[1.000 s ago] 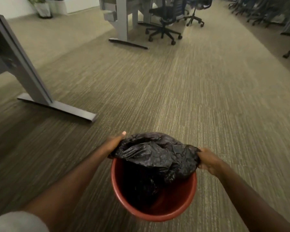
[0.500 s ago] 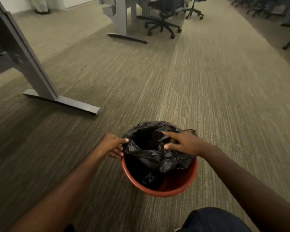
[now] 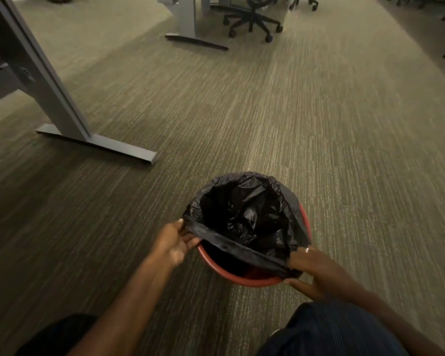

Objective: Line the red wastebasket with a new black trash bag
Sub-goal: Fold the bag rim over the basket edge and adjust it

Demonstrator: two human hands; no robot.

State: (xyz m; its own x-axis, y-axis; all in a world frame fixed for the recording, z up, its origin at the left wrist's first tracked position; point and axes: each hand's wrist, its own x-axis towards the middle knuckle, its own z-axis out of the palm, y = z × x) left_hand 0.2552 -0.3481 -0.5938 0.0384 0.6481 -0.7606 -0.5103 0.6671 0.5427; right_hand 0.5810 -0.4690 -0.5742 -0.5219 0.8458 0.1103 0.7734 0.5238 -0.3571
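Upright on the carpet, mouth up: red wastebasket. Draped over far rim, hanging inside: black trash bag. Near hem pulled taut in a straight band, running left to right. Pinching each end: left hand, right hand. Beyond, left: desk leg.

Your arms are bare. Your right hand wears a shiny ring. Dark striped pants cover your knee.
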